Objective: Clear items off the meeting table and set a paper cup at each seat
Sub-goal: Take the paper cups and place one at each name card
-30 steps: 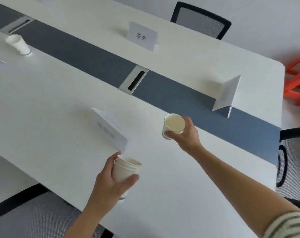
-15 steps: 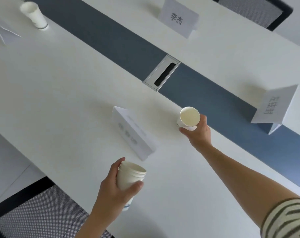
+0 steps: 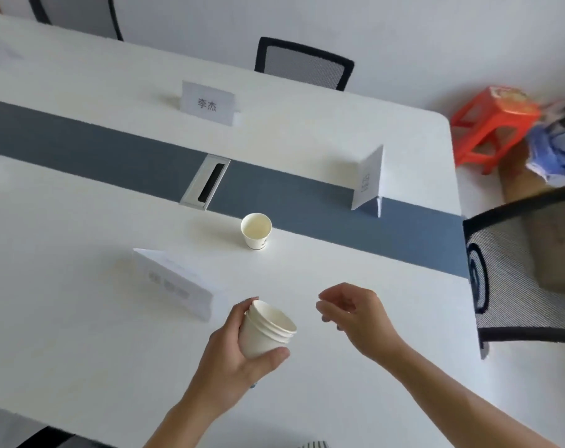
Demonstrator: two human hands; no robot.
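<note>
A single white paper cup [image 3: 256, 231] stands upright on the white meeting table [image 3: 80, 318], just in front of the table's blue centre strip and behind the nearest name card [image 3: 174, 282]. My left hand [image 3: 232, 354] grips a stack of nested paper cups [image 3: 266, 329], tilted to the right, low over the near side of the table. My right hand [image 3: 352, 313] hovers just right of the stack with fingers loosely curled and apart, holding nothing.
Two more name cards stand across the table, one [image 3: 207, 103] at the far side and one [image 3: 370, 179] at the right end. A cable port [image 3: 206, 182] sits in the strip. Mesh chairs [image 3: 302, 64] [image 3: 517, 273] and an orange stool [image 3: 491, 127] surround the table.
My right hand let go of the single cup on the table and drew back toward the stack. The view shifted right, so the far-left cup is out of frame.
</note>
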